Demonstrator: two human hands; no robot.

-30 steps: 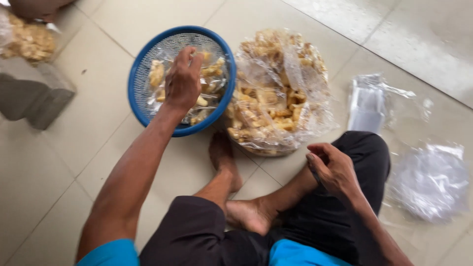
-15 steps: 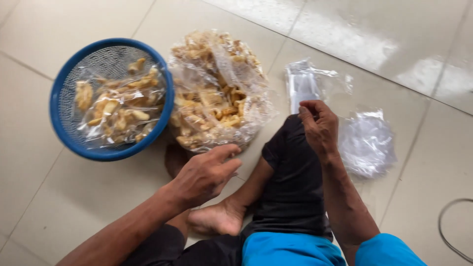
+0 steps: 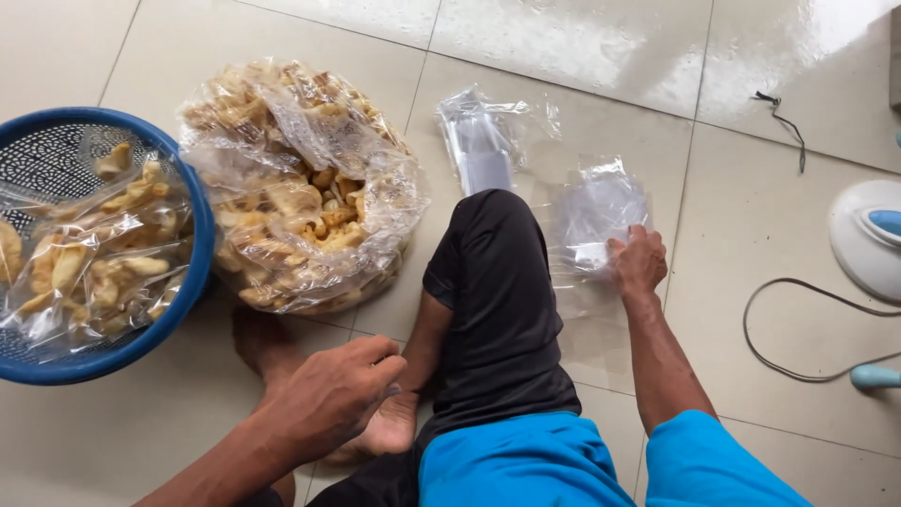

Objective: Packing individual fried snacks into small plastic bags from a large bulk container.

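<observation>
Right hand moved off knee, now pinching empty clear bags on floor at right; left hand loosely curled, empty, near foot, w/ cracker bag beyond.

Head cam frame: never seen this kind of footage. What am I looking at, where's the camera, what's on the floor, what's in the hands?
There is no machine here: a person sits on a tiled floor and works with bare hands. The single picture comes from a camera worn on the head, looking down over the knees.

The right hand rests on a pile of empty clear plastic bags beside the knee, fingers pinching at the top one. The left hand holds nothing and hovers loosely curled near the bare foot.

On the floor: a big clear sack of pale yellow crackers, a blue mesh basket holding small filled packets, another flat clear bag beyond the knee, and at the right edge the white base of a fan with its cable.
</observation>
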